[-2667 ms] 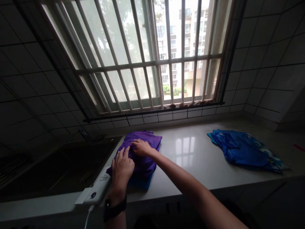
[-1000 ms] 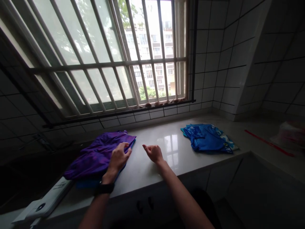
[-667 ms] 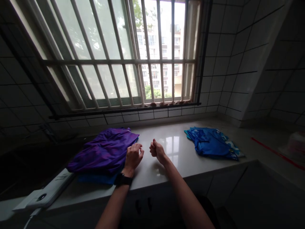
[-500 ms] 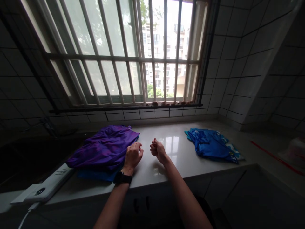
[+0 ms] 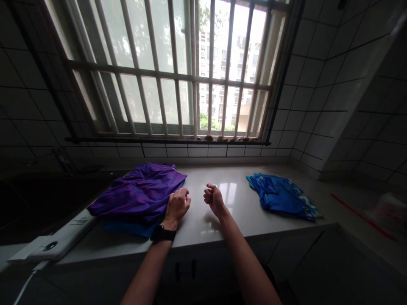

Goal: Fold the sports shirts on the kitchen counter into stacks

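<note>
My left hand [image 5: 178,205], with a black watch [image 5: 163,233] on its wrist, is loosely closed over the counter. It is right beside the edge of a purple garment [image 5: 140,190], and nothing shows in its curled fingers. Whether it touches the cloth I cannot tell. Under the purple garment a blue cloth [image 5: 129,228] sticks out at the front. My right hand [image 5: 214,199] is a loose fist with nothing visible in it, held above the pale counter [image 5: 197,231]. Further right lies a flat stack of folded blue garments [image 5: 284,195], apart from both hands.
A white power strip [image 5: 60,237] with a cable lies at the counter's front left, beside a dark sink [image 5: 28,199] with a faucet [image 5: 64,161]. A red strip [image 5: 362,216] and a clear plastic bag [image 5: 386,212] are at far right. A barred window [image 5: 178,76] is behind.
The view has tilted and shifted slightly. My right hand has moved a little to the right, away from my left hand. The garments lie as before.
</note>
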The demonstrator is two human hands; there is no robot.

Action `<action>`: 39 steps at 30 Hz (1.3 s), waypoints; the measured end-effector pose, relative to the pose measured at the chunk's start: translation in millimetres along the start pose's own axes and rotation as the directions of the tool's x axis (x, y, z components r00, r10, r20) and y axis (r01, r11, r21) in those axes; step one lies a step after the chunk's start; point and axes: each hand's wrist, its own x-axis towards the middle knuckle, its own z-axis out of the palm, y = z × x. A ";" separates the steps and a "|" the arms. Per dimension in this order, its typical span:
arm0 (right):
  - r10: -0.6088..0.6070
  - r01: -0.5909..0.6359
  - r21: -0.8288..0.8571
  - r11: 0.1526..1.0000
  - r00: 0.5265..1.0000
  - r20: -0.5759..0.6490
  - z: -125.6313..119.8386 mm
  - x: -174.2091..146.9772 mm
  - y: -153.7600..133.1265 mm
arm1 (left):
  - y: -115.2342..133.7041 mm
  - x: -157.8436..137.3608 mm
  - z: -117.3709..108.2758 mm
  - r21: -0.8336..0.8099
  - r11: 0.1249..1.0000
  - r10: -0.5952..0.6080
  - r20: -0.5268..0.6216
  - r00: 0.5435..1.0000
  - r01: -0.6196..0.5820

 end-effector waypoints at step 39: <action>-0.016 0.009 0.085 0.996 0.996 0.084 -2.4 -5.7 -5.9 | 1.3 -0.1 -3.5 -0.002 0.999 -0.035 0.061 0.998 0.035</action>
